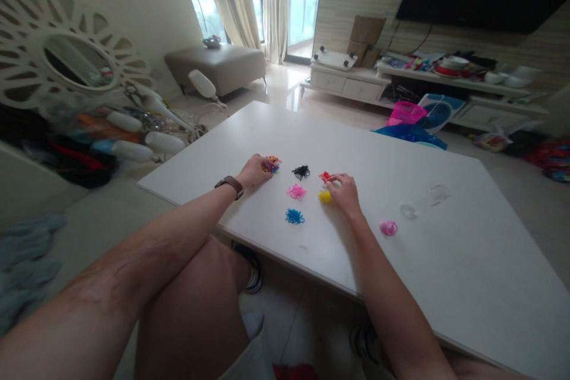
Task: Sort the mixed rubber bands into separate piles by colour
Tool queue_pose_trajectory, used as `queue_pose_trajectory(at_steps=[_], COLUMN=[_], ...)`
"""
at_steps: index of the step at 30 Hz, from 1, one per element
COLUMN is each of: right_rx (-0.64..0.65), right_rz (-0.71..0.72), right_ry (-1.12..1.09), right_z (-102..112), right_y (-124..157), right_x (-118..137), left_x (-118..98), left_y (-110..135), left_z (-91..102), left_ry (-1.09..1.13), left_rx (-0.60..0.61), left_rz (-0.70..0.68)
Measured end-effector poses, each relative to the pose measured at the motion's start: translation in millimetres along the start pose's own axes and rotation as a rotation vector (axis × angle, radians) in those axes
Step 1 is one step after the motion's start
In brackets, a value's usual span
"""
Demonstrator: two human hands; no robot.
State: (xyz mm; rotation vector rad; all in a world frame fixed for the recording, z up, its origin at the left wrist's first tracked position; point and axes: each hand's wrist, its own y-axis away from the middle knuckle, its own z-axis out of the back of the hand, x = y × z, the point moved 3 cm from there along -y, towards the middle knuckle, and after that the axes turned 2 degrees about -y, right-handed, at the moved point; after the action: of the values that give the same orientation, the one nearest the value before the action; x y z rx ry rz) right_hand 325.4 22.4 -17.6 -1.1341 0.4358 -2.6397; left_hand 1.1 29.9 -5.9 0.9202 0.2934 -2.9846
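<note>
Small heaps of tiny elastic bands lie on a white table [445, 261]. My left hand [255, 171] rests on the table, fingers curled onto a mixed-colour pile [271, 164]. My right hand [344, 192] is closed in a pinch between a red pile [325, 176] and a yellow pile [324, 196]; what its fingertips hold is too small to see. Between the hands are a black pile [301, 171], a pink pile [296, 192] and a blue pile [294, 217]. A watch is on my left wrist.
A pink-purple lump [389, 228] and two clear round pieces [408, 211] lie to the right of my right hand. My bare knees are under the table's near edge. A mirror and clutter stand at the left, a TV bench at the back.
</note>
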Motion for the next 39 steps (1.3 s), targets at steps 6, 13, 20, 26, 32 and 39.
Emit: queue_pose_trajectory(at_steps=[6, 13, 20, 26, 32, 39], right_rx=[0.003, 0.0, 0.012, 0.002, 0.01, 0.025], right_rz=[-0.017, -0.007, -0.005, 0.008, 0.014, 0.03], right_ry=[-0.023, -0.038, -0.03, -0.039, -0.05, -0.065], right_z=[-2, -2, -2, -2, -1, -2], right_y=[0, 1, 1, 1, 2, 2], right_x=[2, 3, 4, 4, 5, 9], left_x=[5, -1, 0, 4, 2, -5], left_y=[-3, -2, -2, -1, 1, 0], left_z=[5.1, 23.1, 22.8, 20.5, 21.7, 13.9], left_ry=[-0.032, 0.088, 0.349, 0.512, 0.553, 0.628], left_rx=[-0.045, -0.113, -0.18, -0.166, -0.136, -0.058], left_rz=[0.089, 0.213, 0.294, 0.335, 0.308, 0.244])
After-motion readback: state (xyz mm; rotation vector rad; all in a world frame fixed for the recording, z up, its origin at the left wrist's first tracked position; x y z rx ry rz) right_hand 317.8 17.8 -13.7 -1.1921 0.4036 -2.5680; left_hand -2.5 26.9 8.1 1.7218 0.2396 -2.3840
